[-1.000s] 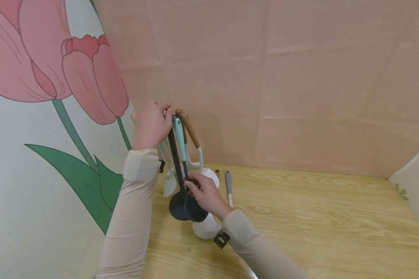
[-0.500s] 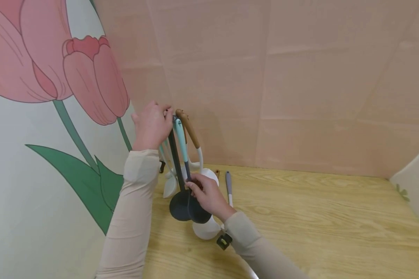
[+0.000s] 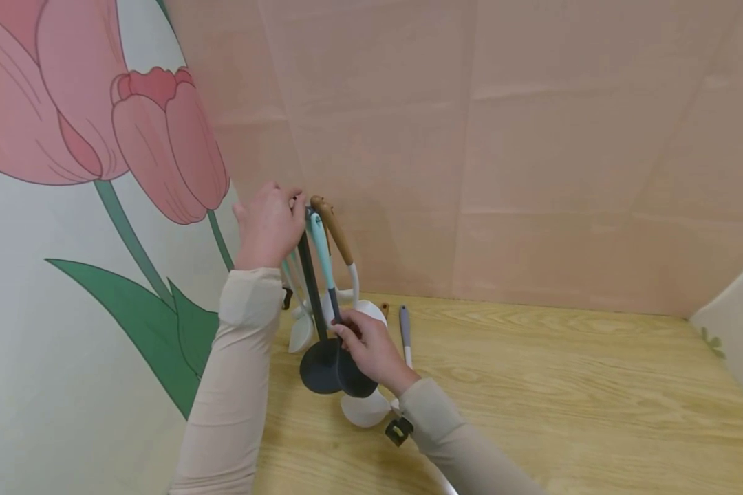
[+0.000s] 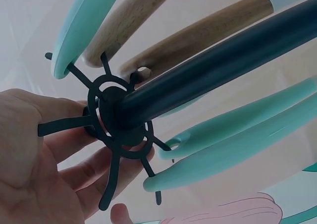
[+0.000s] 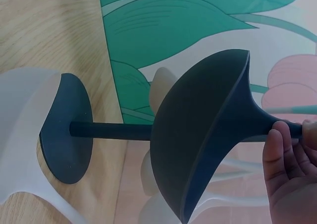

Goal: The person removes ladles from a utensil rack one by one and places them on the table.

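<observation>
1 dark ladle [image 3: 354,378] hangs on the rack [image 3: 310,275], right grip [image 3: 373,345] pinching its neck, and up top the left grip [image 3: 269,227] clasps the rack's hub [image 4: 110,111]!

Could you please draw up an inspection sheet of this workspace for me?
Surface: yellow wood-grain tabletop.
Job's things: black round-based stand, upright, its spoked top bearing brown wooden handles and turquoise handles; turquoise-handled dark ladle.
Clutter: grey-handled white utensil lying loose, partly hidden.
Grippers: left hand holds the stand's top; right hand pinches the ladle's neck.
Cables: nothing seen.
Surroundings: creased pink backdrop; white panel printed with pink tulips.
</observation>
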Action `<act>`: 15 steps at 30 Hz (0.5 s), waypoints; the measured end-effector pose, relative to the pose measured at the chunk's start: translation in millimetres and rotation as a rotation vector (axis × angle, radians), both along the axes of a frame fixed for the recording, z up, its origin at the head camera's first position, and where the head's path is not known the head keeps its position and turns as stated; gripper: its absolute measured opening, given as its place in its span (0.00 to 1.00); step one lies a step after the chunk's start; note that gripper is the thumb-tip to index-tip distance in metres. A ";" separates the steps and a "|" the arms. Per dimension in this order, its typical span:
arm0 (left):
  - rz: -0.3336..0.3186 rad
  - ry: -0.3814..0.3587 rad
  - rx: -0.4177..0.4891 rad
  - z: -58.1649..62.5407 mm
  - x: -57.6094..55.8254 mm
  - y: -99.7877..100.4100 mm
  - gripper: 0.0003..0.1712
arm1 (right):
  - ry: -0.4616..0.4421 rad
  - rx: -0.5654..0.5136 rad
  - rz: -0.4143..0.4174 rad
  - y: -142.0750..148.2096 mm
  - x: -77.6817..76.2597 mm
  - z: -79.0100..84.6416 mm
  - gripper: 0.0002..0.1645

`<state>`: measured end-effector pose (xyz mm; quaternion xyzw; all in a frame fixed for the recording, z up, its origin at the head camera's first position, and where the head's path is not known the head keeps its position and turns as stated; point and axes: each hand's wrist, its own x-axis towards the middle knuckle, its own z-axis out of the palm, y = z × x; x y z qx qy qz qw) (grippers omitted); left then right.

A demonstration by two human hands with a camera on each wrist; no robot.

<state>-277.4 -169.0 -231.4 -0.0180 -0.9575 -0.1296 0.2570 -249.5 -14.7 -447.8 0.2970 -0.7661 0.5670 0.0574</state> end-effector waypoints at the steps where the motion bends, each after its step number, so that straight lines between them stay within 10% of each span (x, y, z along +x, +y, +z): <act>1: 0.001 0.004 0.000 0.0 0.0 0.1 0.20 | 0.005 -0.001 -0.001 0.4 0.2 0.0 0.08; 15: 0.015 -0.006 -0.005 0.8 -0.7 1.9 0.20 | 0.025 -0.007 -0.002 3.5 -1.4 -1.2 0.09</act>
